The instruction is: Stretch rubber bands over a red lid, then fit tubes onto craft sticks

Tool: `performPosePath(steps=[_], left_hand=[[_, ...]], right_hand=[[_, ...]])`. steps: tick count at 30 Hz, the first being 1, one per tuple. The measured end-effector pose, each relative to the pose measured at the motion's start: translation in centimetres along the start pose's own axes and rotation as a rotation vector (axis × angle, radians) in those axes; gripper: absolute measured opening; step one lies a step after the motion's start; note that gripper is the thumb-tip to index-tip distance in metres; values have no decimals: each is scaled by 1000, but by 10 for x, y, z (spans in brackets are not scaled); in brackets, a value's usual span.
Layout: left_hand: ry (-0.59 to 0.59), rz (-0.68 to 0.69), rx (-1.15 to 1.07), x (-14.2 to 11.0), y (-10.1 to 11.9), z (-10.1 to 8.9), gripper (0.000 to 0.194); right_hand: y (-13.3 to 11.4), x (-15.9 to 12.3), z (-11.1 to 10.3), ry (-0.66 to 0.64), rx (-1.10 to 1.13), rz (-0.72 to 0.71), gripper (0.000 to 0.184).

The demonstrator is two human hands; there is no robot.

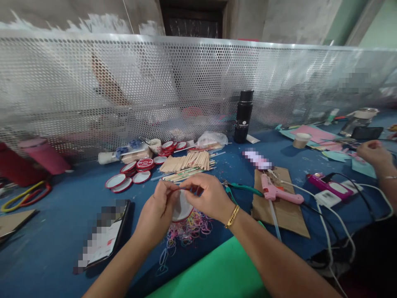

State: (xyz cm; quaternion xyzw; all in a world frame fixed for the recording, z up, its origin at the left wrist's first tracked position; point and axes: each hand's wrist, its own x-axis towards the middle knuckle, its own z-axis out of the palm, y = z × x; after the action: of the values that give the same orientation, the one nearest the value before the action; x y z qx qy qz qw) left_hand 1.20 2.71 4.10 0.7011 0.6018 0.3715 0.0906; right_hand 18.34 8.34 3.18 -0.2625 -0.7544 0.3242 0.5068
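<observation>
Between my two hands is a round lid, white inside with a red rim, tilted up. My left hand pinches its left edge, and my right hand grips the upper right edge with fingertips close to the left ones. Whether anything small lies between the fingertips cannot be made out. A tangle of coloured rubber bands lies on the blue table just below the lid. Beyond my hands are a pile of wooden sticks and several similar red-rimmed lids.
A phone lies at left and a green sheet in front. To the right are pliers, a pink glue gun on cardboard, cables and a power strip. A black bottle stands behind; another person's hand is far right.
</observation>
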Motion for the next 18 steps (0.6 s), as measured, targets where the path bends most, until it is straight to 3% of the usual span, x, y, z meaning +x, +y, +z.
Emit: performPosePath(steps=[3, 6, 9, 14, 18], left_hand=[[-66, 51, 7, 2, -1, -6, 12], [-189, 55, -4, 4, 0, -12, 16], [-268, 59, -38, 6, 0, -16, 16], [-296, 98, -184, 9, -1, -17, 17], [-301, 47, -340, 8, -1, -15, 18]], right_hand=[[-3, 0, -5, -1, -219, -196, 10], [-5, -1, -6, -21, -216, -193, 10], [-6, -1, -6, -56, -111, -70, 12], [-4, 1, -6, -130, 266, 290, 9], [0, 2, -4, -197, 458, 498, 10]])
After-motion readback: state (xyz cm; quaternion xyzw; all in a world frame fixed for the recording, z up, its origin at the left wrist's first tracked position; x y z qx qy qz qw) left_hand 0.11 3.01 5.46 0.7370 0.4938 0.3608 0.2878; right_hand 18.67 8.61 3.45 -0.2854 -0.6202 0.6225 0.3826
